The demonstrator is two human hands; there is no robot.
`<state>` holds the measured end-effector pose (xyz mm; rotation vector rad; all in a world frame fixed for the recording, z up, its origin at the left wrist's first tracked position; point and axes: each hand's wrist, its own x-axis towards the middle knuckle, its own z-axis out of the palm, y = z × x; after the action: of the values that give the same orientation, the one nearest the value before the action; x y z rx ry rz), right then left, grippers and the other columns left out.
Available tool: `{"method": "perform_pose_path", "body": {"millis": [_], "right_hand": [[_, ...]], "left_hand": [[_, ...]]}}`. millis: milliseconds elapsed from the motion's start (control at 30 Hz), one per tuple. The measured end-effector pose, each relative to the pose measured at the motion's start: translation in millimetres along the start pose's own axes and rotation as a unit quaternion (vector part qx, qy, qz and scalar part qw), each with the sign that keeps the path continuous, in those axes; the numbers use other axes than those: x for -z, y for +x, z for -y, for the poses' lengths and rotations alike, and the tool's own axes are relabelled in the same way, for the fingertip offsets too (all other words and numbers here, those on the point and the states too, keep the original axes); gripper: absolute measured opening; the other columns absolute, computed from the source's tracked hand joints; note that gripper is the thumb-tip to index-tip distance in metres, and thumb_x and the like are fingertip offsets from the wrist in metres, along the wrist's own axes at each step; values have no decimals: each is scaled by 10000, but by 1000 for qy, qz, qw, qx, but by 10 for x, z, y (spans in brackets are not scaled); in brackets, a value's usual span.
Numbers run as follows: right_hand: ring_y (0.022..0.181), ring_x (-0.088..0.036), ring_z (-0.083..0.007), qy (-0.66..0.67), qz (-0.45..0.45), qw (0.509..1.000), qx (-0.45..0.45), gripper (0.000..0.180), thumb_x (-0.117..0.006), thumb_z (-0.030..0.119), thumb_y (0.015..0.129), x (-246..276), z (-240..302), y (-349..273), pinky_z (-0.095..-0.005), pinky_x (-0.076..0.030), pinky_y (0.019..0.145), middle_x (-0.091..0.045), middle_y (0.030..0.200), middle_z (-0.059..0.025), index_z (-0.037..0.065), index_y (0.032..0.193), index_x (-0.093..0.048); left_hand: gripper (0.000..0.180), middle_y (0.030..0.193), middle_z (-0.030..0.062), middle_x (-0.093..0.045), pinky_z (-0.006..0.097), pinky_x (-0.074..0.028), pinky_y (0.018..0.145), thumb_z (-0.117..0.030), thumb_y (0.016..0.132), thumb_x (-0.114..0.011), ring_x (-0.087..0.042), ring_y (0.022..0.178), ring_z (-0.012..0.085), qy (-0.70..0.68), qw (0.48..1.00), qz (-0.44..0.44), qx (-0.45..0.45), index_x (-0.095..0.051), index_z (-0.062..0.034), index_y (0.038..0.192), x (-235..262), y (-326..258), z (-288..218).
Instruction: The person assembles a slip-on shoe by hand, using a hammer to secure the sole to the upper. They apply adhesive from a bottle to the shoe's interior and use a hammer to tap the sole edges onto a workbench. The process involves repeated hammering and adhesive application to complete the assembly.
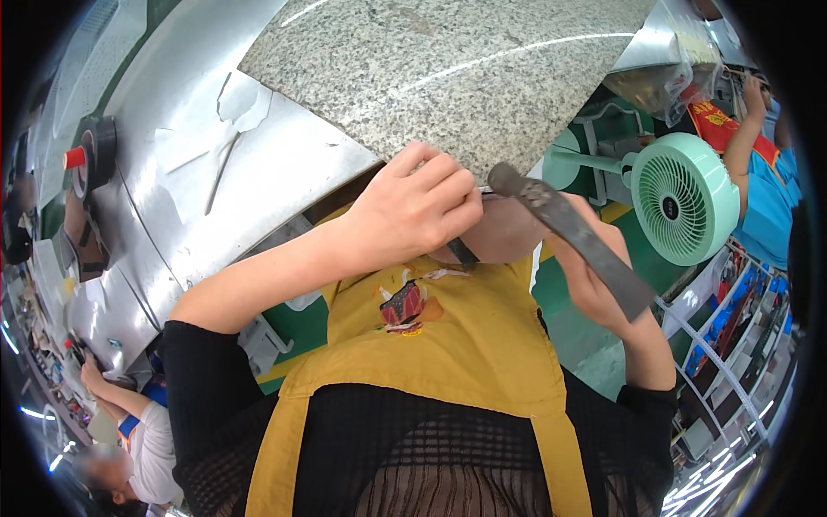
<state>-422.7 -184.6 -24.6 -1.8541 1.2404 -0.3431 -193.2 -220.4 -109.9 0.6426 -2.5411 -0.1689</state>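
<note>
My right hand (593,271) is wrapped round a dark metal hammer (579,237); its rounded end points toward my left hand and its flat, flared end toward my right wrist. The handle is hidden behind the head and my fingers. My left hand (422,205) is closed, fingers curled down, at the edge of a brownish-pink piece (508,231) that looks like leather. A short black strip (463,251) shows at that piece's lower edge. The piece lies between my hands, by the near corner of a speckled stone slab (431,77). My left fingertips are partly hidden.
At the left is a metal table (258,194) with torn white paper (244,101), a thin rod (222,172) and a black tape roll (95,153). A green fan (680,200) stands at the right, near a wire rack (719,353). Other people work at both sides.
</note>
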Motion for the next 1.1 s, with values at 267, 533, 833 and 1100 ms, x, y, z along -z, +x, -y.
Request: {"method": "perform_pose_path", "body": {"millis": [267, 533, 833, 1100], "right_hand": [[891, -599, -364, -18, 24, 1000, -10, 491, -591, 56, 724, -55, -28, 56, -380, -501, 713, -595, 987, -158, 41, 1196, -455], [825, -621, -348, -28, 2, 1000, -4, 385, -562, 44, 807, -63, 64, 31, -369, -510, 666, -613, 966, -147, 47, 1183, -481], [807, -622, -354, -64, 19, 998, 16, 332, -559, 108, 848, -118, 74, 69, -378, -510, 635, -616, 949, -155, 37, 1164, -485], [739, -577, -388, 0, -1, 1000, -24, 283, -512, 44, 864, -75, 110, 69, -343, -467, 647, -578, 910, -182, -10, 1141, -508]], "left_hand": [[235, 864, -12, -536, 350, -400, 821, -125, 677, -603, -530, 854, 180, -118, 990, 11, 75, -612, -106, 911, 73, -25, 129], [267, 871, 8, -534, 365, -422, 829, -123, 668, -603, -527, 856, 182, -28, 999, -6, -24, -612, -93, 933, 54, -75, 133], [236, 838, -7, -522, 381, -395, 876, -104, 665, -619, -516, 868, 182, -45, 999, -2, 22, -616, -123, 900, 88, -83, 112], [227, 831, 11, -520, 371, -418, 843, -130, 625, -627, -514, 845, 191, -42, 999, -17, 6, -598, -91, 847, 80, -161, 122]]}}
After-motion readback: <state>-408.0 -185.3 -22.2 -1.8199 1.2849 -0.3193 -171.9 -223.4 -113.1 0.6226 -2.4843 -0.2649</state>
